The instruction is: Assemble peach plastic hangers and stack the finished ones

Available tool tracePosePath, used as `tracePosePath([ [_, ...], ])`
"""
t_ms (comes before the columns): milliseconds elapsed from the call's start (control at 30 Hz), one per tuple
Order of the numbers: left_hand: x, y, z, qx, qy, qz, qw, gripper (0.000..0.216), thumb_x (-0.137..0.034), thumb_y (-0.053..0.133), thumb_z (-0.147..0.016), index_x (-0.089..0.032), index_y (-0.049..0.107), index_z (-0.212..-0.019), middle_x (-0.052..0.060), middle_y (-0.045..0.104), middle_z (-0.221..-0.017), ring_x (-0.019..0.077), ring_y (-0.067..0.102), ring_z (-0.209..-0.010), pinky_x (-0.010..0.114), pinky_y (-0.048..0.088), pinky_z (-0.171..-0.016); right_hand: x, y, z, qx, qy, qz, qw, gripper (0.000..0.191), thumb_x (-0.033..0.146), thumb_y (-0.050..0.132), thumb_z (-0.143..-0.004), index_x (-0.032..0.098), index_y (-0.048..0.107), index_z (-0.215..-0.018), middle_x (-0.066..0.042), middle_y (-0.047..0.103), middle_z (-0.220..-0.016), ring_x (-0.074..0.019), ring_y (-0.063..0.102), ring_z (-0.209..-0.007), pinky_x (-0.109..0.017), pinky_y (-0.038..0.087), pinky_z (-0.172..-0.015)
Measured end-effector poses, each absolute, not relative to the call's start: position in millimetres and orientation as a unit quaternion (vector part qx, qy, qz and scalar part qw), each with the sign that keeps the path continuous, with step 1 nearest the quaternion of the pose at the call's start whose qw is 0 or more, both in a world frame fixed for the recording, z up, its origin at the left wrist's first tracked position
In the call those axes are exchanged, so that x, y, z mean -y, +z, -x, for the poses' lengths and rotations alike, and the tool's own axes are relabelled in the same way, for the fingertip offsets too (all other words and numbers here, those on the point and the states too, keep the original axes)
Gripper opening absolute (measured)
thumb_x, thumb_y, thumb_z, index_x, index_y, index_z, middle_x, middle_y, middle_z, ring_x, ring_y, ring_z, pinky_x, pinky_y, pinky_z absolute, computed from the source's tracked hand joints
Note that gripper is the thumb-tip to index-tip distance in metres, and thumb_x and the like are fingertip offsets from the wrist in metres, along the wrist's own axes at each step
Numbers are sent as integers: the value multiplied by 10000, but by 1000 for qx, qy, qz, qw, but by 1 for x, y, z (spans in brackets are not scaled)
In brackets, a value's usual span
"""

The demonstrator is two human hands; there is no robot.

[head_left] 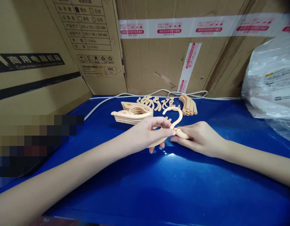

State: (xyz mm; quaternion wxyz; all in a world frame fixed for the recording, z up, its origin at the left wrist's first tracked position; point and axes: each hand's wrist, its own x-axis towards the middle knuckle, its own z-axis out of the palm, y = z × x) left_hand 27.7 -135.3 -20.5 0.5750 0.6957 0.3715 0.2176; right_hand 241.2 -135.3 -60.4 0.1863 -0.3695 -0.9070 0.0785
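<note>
My left hand [147,133] and my right hand [199,138] meet over the blue table [159,182], both closed on one peach plastic hanger [174,121]. Its hook curves up between my fingertips. The left fingers pinch the hanger's arm; the right fingers grip its other end near the hook's base. Behind them lies a stack of hanger bodies [132,113], a row of loose hooks [156,103] and a small bundle of hanger arms [188,106], all the same peach colour.
Cardboard boxes [163,53] wall off the back and the left side. A white cable [107,100] runs along the table's rear edge. A crinkled plastic bag [272,81] sits at the right. A blurred patch covers the left edge.
</note>
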Motion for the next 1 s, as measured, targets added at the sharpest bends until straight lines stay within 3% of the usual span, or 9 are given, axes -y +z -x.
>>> tracePosePath([
  [200, 135, -19, -27, -370, 230, -694, 573, 209, -373, 604, -809, -174, 547, -844, -48, 547, -569, 68, 462, -421, 148, 383, -355, 136, -58, -242, 920, 42, 353, 164, 528, 545, 321, -986, 180, 533, -670, -19, 578, -570, -111, 507, -477, -271, 269, -491],
  [367, 133, -23, -27, -361, 210, -702, 577, 252, -410, 618, -800, -173, 547, -848, -41, 537, -580, 89, 508, -478, 141, 392, -353, 138, -58, -241, 923, -8, 347, 168, 511, 536, 360, -983, 178, 555, -675, -22, 609, -585, -120, 551, -503, -280, 256, -488],
  [567, 133, -24, -28, -368, 204, -691, 588, 144, -315, 549, -848, -171, 550, -856, -25, 546, -604, 106, 540, -530, 140, 401, -364, 139, -58, -241, 924, -57, 329, 188, 474, 489, 386, -991, 190, 542, -658, -12, 596, -565, -114, 529, -496, -288, 273, -494],
  [1000, 130, -27, -27, -343, 205, -666, 630, 114, -253, 600, -826, -155, 553, -860, 3, 598, -749, 111, 604, -649, 155, 490, -437, 140, -59, -243, 927, -127, 287, 203, 414, 418, 424, -999, 172, 559, -693, 7, 624, -595, -104, 588, -516, -262, 288, -498],
])
